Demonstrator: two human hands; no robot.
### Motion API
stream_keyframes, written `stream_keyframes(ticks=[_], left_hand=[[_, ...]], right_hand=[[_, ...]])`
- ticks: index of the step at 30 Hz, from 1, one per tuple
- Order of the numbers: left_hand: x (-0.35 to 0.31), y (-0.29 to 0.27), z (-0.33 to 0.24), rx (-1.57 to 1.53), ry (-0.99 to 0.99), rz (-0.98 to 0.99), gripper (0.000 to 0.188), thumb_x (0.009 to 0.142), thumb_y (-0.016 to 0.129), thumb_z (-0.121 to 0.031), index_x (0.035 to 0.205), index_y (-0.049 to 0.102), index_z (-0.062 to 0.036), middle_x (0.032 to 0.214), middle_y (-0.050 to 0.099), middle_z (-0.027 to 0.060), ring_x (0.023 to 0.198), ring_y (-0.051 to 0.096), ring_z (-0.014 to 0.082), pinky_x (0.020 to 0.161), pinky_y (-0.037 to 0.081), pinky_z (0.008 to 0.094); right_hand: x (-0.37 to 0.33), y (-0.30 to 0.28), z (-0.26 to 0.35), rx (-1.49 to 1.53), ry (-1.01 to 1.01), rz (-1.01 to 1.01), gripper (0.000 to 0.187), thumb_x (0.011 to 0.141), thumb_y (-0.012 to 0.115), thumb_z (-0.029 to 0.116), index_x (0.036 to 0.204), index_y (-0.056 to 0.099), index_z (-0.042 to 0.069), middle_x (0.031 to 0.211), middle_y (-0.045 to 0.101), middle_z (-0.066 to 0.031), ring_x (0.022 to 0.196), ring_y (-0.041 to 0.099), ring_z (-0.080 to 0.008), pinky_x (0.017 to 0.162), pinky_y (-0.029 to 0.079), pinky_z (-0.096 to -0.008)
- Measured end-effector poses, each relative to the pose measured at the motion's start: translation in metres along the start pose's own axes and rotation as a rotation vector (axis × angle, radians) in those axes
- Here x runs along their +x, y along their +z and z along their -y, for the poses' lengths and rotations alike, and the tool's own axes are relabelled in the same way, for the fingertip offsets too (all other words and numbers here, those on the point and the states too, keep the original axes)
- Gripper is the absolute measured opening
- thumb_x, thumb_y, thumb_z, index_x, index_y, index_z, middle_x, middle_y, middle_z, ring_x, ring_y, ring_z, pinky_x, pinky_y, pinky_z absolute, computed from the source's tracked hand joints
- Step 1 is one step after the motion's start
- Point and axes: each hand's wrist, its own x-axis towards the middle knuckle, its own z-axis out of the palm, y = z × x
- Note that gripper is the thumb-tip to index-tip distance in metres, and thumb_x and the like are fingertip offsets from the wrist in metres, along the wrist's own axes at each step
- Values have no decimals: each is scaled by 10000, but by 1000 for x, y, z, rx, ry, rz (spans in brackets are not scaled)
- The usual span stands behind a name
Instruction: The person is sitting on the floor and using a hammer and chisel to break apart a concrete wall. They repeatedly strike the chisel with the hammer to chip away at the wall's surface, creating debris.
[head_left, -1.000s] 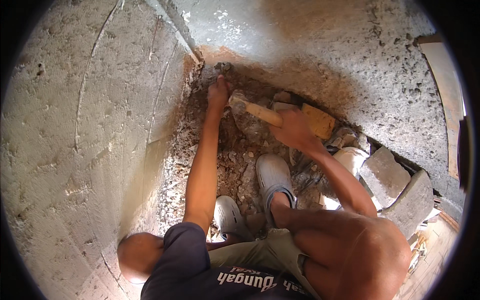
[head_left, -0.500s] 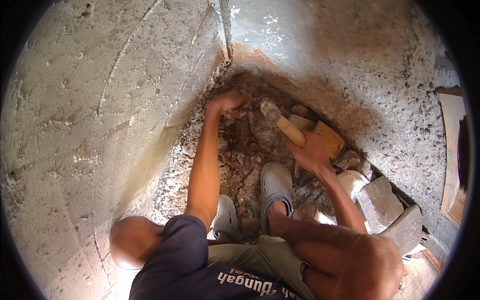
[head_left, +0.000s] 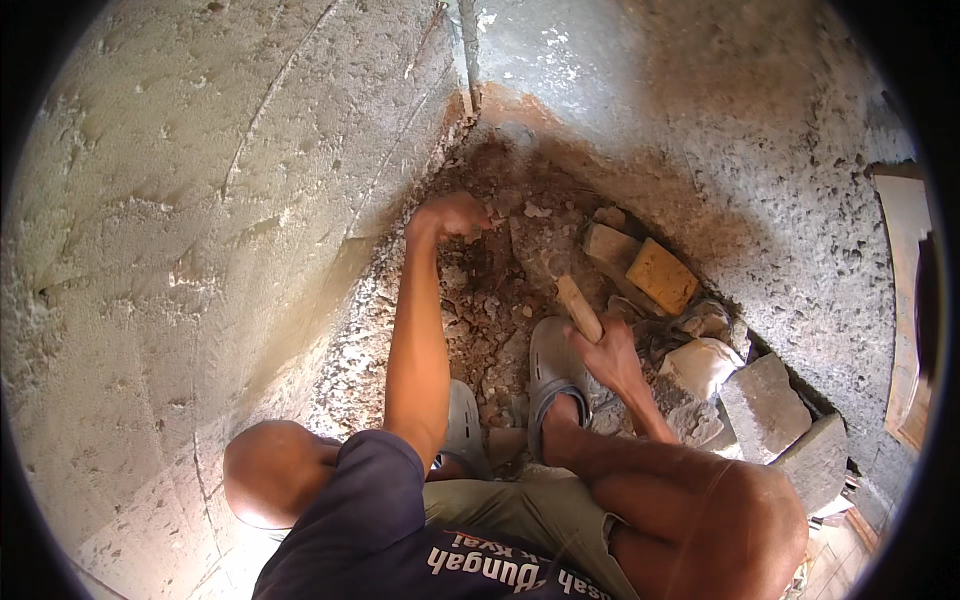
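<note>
I squat in a corner where two rough concrete walls meet. My left hand is clenched in a fist at the top of a pile of reddish rubble, closed around a short tool that is mostly hidden. My right hand grips the wooden handle of a hammer. Its grey head points up and left into the rubble, a little below and to the right of my left hand.
My feet in grey clogs stand on the debris. A yellow brick, a pale lump and grey stone blocks lie along the right wall. The left wall is close. A wooden frame stands far right.
The hammer has come down and back toward me, away from my left hand. My left fist stays at the rubble in the corner.
</note>
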Motion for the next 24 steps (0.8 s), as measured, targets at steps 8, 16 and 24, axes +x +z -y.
stream_keyframes(ticks=[8,16,24], left_hand=[[-19,24,2,27,65,-149,386,1028,515,-387,1057,746,-79,880,731,190,782,693,344,739,534,451],[-85,37,12,-97,-226,-188,436,1031,506,-385,1195,682,-22,1002,739,190,970,709,326,831,550,475],[-148,115,29,-100,-340,-445,468,1039,469,-375,1116,662,43,1024,704,289,998,682,458,868,544,530]], right_hand=[[13,1,10,154,8,-48,407,870,704,324,959,658,-71,700,607,-157,669,595,-247,669,476,-404],[35,26,-3,177,-128,-167,293,914,694,265,972,624,-13,645,536,-23,497,487,-116,466,387,-318],[121,66,34,158,-236,-198,394,977,628,355,1172,574,17,720,571,-68,519,543,-179,498,458,-352]])
